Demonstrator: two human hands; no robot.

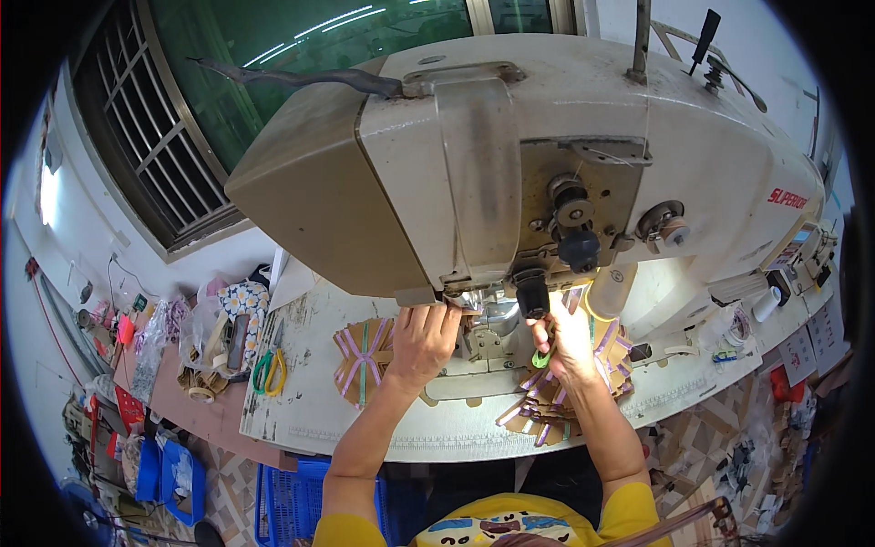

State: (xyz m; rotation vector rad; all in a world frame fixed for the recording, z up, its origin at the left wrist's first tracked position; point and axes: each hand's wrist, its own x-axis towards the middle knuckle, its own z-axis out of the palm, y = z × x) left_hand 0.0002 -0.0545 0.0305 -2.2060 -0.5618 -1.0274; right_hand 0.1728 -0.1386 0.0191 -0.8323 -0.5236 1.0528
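Observation:
A large sewing machine (437, 164) fills the upper middle of the view. My left hand (424, 342) is raised to the lower edge of the machine's head, left of the needle area, its fingers bent together; whatever they grip is hidden. Right of the presser area, my right hand (569, 342) is closed around a small bright green tool (541, 359), mostly covered by the fingers. A brown piece with purple and green strips (351, 374) lies left of my left forearm. More such brown striped pieces (538, 424) are heaped under and beside my right forearm.
Orange-and-green-handled scissors (270, 374) rest at the left of the white sewing table (314, 415). Bags and small items (214, 337) crowd a side surface farther left. Blue baskets (278, 506) stand below. A thread cone (766, 304) is at the far right.

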